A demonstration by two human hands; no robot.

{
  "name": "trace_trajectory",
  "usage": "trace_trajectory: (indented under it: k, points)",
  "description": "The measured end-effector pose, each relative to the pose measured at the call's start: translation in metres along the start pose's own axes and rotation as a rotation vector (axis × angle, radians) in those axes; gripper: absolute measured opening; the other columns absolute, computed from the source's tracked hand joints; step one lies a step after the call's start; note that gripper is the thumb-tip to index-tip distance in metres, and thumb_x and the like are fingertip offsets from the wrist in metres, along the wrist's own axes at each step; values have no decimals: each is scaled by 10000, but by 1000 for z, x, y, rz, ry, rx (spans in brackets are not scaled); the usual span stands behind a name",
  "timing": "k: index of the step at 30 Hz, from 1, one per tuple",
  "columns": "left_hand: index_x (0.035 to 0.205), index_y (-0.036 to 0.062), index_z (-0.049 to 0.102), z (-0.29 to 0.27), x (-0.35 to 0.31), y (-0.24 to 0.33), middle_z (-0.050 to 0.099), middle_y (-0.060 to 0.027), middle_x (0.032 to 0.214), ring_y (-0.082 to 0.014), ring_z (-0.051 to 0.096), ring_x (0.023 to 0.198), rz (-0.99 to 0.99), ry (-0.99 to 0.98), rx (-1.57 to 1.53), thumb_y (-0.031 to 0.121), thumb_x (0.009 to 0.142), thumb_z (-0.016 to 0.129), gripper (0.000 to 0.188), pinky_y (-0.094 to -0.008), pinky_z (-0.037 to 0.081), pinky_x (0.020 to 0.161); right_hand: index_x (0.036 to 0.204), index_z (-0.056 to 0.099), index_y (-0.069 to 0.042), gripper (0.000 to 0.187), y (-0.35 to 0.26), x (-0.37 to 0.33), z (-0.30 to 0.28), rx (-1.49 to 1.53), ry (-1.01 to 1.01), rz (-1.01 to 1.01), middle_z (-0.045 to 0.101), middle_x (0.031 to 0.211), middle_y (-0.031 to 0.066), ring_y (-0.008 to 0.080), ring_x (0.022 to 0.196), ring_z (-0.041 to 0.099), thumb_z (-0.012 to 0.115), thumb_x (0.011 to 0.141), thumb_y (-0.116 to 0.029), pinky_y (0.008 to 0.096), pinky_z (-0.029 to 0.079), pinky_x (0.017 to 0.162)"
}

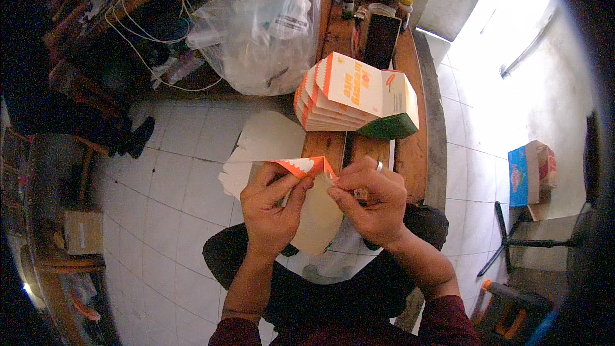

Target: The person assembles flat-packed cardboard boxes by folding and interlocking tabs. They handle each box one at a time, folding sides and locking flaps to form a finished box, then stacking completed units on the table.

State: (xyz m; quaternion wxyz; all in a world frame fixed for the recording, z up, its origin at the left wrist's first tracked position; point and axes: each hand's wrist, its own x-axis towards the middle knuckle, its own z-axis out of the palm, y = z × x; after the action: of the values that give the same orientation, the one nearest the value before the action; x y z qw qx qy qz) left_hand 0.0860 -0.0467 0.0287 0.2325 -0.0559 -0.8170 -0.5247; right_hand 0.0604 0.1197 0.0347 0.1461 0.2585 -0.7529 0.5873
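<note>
Between my hands is a paperboard food box point(309, 166), orange with a white scalloped pattern, seen nearly edge-on and bent to a peak. My left hand point(272, 208) pinches its left part between thumb and fingers. On the other end, my right hand point(371, 198), with a ring on one finger, closes its fingertips on the edge. Just beyond them, a stack of nested paperboard boxes point(355, 93), white and orange with a green side, lies on the wooden bench point(411, 160).
A large clear plastic bag point(256, 45) stands at the back left. Bottles and a dark container point(382, 38) crowd the bench's far end. A pale sheet point(266, 138) lies beyond my left hand. On the right are a blue carton point(525, 173) and a black stand point(506, 241).
</note>
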Motion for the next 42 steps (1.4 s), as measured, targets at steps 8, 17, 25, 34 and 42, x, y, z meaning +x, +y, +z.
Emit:
trace_trajectory:
  k: [8, 17, 25, 34, 42]
  points:
    - [975, 15, 703, 5, -2, 6, 650, -129, 875, -212, 639, 754, 85, 30, 39, -19, 743, 715, 235, -282, 488, 661, 763, 643, -12, 132, 1, -1, 5, -47, 15, -114, 623, 752, 126, 212, 641, 621, 749, 686, 4, 289, 475, 546]
    - [988, 1, 689, 4, -6, 10, 628, -130, 857, -218, 629, 736, 113, 25, 125, -47, 741, 699, 251, -286, 490, 650, 766, 648, -6, 134, 3, -4, 16, -125, 51, -178, 615, 738, 125, 208, 613, 611, 753, 687, 19, 288, 469, 516]
    - [954, -15, 681, -3, -8, 22, 629, -156, 884, -278, 632, 835, 125, -33, 151, 55, 772, 677, 196, -323, 490, 727, 864, 672, -16, 161, 9, -13, 16, -359, 66, -350, 623, 800, 121, 237, 636, 616, 742, 719, -30, 310, 493, 524]
    - [764, -16, 657, -37, -31, 7, 650, -150, 770, -247, 638, 743, -84, -62, -647, 252, 713, 682, 273, -372, 490, 721, 1152, 587, -9, 385, 2, 12, -21, 255, 60, -21, 601, 1093, 157, 274, 1072, 560, 580, 901, -301, 383, 426, 930]
    - [790, -29, 632, -41, -10, 21, 635, -173, 791, -270, 607, 713, -52, -266, -626, 348, 832, 594, 381, -396, 483, 712, 1030, 601, -23, 305, 6, 11, -35, 261, -233, 244, 623, 967, 105, 157, 923, 580, 632, 879, -286, 318, 454, 800]
